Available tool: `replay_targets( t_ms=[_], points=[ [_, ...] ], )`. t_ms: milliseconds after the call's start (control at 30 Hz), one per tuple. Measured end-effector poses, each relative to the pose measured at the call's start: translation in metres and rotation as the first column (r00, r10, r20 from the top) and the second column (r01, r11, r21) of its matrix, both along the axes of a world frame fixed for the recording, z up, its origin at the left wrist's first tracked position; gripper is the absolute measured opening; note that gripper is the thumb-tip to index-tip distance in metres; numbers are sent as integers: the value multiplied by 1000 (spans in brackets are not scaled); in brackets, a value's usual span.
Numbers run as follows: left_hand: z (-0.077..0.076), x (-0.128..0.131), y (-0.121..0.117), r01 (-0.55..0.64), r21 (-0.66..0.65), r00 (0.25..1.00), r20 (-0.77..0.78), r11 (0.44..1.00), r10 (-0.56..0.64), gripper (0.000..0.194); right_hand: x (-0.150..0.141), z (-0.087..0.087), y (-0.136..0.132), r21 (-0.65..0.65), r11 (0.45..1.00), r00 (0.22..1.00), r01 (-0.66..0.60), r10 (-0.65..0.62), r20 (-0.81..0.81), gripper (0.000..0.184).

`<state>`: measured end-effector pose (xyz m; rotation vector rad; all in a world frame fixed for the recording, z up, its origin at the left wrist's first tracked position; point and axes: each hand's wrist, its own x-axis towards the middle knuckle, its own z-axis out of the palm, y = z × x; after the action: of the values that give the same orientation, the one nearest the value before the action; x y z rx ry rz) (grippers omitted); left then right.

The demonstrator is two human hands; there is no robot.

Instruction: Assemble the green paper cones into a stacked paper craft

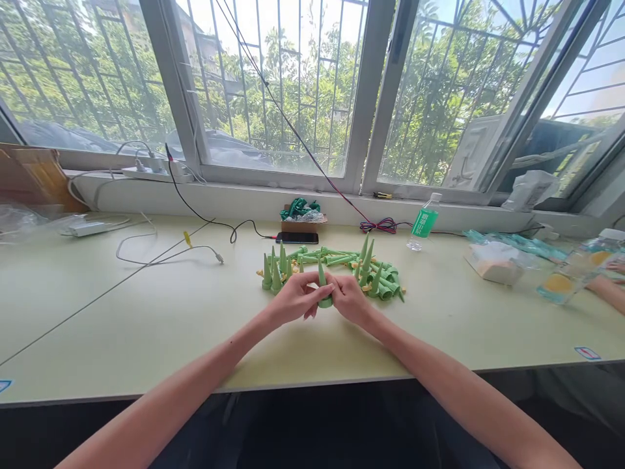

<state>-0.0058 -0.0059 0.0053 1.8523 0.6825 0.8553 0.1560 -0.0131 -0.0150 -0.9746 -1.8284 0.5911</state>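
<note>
Both hands meet over the table around one green plastic cone-shaped piece (325,301), its pointed tip upward and wider base below. My left hand (299,296) has its thumb and fingers closed on the piece from the left. From the right, my right hand (347,296) pinches at the same piece; its fingertips are partly hidden. Just behind the hands lies a pile of green plastic parts (385,277), some tubes on their sides. Several green cones (275,277) stand upright left of the pile, and a taller cone (367,257) rises at its right. Small yellowish bits show among them.
A black phone (297,238) lies behind the pile, before a small box (303,227) of green and clear wrapping. A green-labelled bottle (424,221) stands right of it. White cables (166,260) spread at left. At far right are a tissue pack (495,264), another bottle (569,280) and another person's arm (605,292).
</note>
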Motion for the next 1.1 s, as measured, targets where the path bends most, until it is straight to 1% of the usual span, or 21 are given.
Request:
replay_targets(
  t_ms=[233,367,500,667,800,967,1100],
  points=[
    [-2,-1,1,-39,18,998,-54,999,40,36,0,0,1,-33,999,1000,-13,13,25,48],
    [-2,-1,1,-60,21,994,-94,998,62,38,0,1,1,-50,999,998,-13,16,66,48],
    [-1,-1,0,-59,20,994,-95,998,61,40,0,2,0,-55,998,995,-16,21,93,47],
    [3,1,-2,-57,8,996,-64,998,57,40,0,3,-1,-24,999,998,-25,26,56,44],
    [6,1,-5,-72,33,996,-58,997,74,39,0,4,-2,-34,997,998,-63,63,20,48],
    [6,0,-4,-73,72,995,-62,995,77,36,0,2,-1,-33,999,1000,-9,10,11,49],
    [5,0,-4,-77,80,995,-53,994,81,34,-1,2,0,-38,999,1000,7,-7,5,50]
  ],
)
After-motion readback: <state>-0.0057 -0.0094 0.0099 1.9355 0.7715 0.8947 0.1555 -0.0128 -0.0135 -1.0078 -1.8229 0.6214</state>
